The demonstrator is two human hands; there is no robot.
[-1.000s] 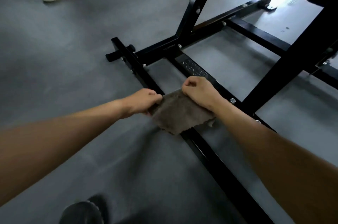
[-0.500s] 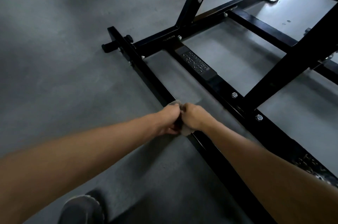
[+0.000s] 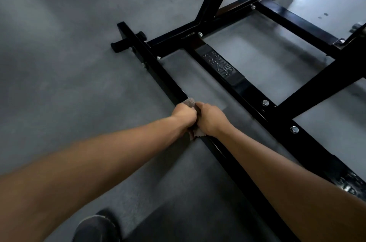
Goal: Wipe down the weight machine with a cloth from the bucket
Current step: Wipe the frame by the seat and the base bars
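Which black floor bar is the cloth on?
The outermost bar, left of the others: left hand and right hand grip the cloth on it. The bar with the lettered plate lies untouched.

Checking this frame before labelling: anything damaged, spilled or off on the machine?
Nothing spilled or broken. The left hand and right hand grip the bunched cloth on the base rail. Only oddities: a mottled, scuffed-looking patch on the inner rail, lower right, and dark specks on the floor, upper right.

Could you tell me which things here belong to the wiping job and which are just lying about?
Job: cloth, gripped by left hand and right hand; weight machine's base rail under it.
Not involved: shoe, grey floor.
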